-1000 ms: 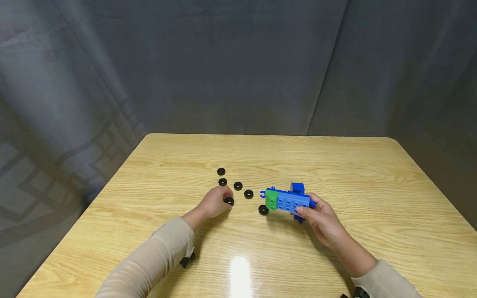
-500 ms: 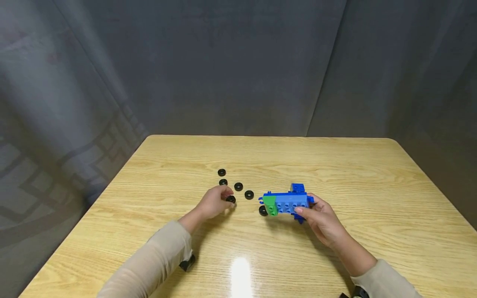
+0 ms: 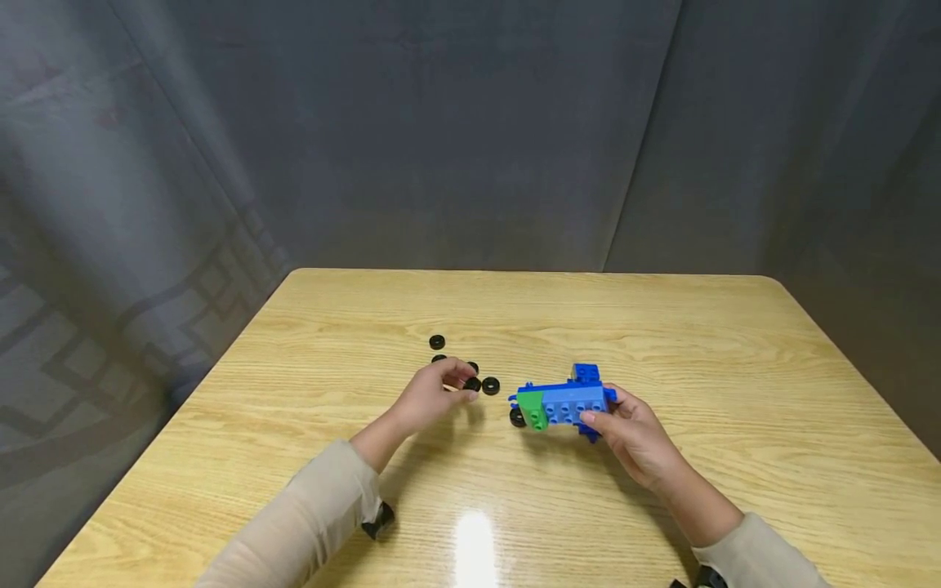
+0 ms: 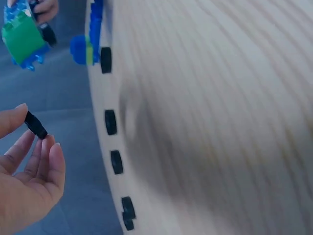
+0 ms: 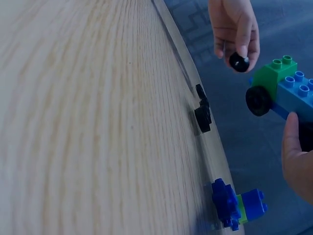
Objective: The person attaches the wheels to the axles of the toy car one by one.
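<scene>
Between thumb and fingertips, my left hand (image 3: 425,398) pinches a small black toy tyre (image 3: 473,384), held above the table as the left wrist view shows. My right hand (image 3: 635,441) grips a toy vehicle of building blocks (image 3: 562,404) by its right end, thumb on the studded blue side. Its green block (image 5: 276,73) is at the end towards my left hand, and a black wheel (image 5: 257,100) sits under that end. Several loose tyres (image 3: 491,385) lie around my left hand; one more tyre (image 3: 517,418) is partly hidden by the vehicle.
A second blue block assembly (image 3: 586,373) stands on the wooden table (image 3: 662,318) behind the vehicle, partly hidden by it. The farthest tyre (image 3: 437,342) lies beyond my left hand. Grey curtains (image 3: 441,147) hang behind the table.
My left hand has moved right with the tyre, towards the vehicle. The vehicle's green end has tipped down slightly in my right hand, which has otherwise hardly moved.
</scene>
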Demonstrator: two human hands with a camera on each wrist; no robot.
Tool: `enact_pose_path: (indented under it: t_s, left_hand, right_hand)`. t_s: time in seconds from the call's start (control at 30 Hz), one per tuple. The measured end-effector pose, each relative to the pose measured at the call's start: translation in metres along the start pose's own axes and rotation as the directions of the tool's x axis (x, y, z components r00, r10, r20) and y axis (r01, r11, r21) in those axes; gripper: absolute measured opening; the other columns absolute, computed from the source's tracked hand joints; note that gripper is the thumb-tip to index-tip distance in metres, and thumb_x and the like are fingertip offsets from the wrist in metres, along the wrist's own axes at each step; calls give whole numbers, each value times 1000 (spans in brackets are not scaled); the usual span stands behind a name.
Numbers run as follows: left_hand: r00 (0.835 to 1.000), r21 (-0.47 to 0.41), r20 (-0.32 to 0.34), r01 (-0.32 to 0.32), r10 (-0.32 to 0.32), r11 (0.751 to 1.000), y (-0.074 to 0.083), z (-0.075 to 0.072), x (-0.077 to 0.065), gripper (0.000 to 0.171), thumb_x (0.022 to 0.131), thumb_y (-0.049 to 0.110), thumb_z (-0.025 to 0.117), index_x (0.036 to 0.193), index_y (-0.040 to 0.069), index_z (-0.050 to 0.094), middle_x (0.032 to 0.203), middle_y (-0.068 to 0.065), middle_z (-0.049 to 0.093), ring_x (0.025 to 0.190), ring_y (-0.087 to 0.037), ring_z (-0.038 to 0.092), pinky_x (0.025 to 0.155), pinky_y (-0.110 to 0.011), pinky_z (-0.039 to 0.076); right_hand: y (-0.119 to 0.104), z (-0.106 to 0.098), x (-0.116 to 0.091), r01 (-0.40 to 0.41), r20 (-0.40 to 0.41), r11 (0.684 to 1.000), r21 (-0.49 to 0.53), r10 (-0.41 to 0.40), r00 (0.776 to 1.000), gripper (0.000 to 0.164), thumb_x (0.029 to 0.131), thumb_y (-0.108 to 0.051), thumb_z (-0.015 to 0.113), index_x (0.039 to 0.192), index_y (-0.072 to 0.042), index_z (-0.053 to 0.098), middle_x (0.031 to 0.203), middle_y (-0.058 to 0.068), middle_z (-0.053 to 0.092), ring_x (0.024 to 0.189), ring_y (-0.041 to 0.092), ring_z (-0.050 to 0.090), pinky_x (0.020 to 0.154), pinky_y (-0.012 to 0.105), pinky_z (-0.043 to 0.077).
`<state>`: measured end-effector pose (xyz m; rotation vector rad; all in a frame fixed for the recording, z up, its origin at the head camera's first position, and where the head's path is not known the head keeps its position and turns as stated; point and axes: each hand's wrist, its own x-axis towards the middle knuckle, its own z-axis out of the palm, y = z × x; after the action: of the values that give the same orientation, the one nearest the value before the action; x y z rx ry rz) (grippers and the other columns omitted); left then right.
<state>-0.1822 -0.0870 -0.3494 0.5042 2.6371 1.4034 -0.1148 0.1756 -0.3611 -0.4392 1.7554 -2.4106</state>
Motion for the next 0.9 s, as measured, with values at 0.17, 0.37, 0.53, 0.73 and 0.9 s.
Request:
enact_pose_path:
  t_s: [0.17, 0.37, 0.53, 0.73, 0.9]
  left_hand:
    - [998, -42, 41, -50, 51, 998, 10, 0, -4, 26, 77, 10, 64, 102, 4, 56, 99, -5, 57, 88, -20, 52, 75, -29, 45]
    - [991, -102, 79, -104, 112, 989, 16, 3, -6, 27, 79, 7, 62, 104, 0, 55, 100, -11, 56, 88, -20, 53, 77, -28, 44]
    - [986, -167, 87, -124, 140, 978, 21, 5, -7, 26, 80, 4, 60, 104, -2, 54, 99, -14, 56, 87, -20, 53, 76, -26, 45]
    - [984, -219, 87, -136, 158, 966, 28, 8, -7, 24, 80, 6, 60, 103, 0, 55, 97, -9, 56, 87, -19, 52, 75, -25, 45]
    - [982, -293, 100, -122, 157, 948, 34, 12, -6, 23, 81, 7, 60, 103, 0, 55, 97, -8, 56, 87, -17, 52, 75, -25, 45]
  right_hand:
    - [1, 0, -1, -6, 11, 1000, -27, 7, 1000, 23, 83, 2, 51, 105, -6, 49, 95, 1, 57, 88, 9, 53, 78, 22, 43]
    - [1, 1, 0, -1, 4, 999, -49, 1, 1000, 25, 82, 3, 51, 107, -2, 46, 96, 1, 58, 89, 9, 53, 79, 22, 43]
    - [0, 3, 2, -17, -2, 998, -57, 17, 1000, 26, 80, 2, 54, 105, -2, 48, 95, 2, 56, 87, 9, 53, 77, 22, 44]
    - [0, 5, 5, -23, 26, 996, -92, 25, 999, 22, 79, 2, 56, 99, -6, 52, 90, 2, 56, 82, 9, 52, 71, 21, 45]
    - [1, 6, 6, 17, 103, 994, -109, -6, 995, 22, 81, 3, 54, 99, -9, 55, 90, 1, 57, 81, 9, 53, 70, 23, 46]
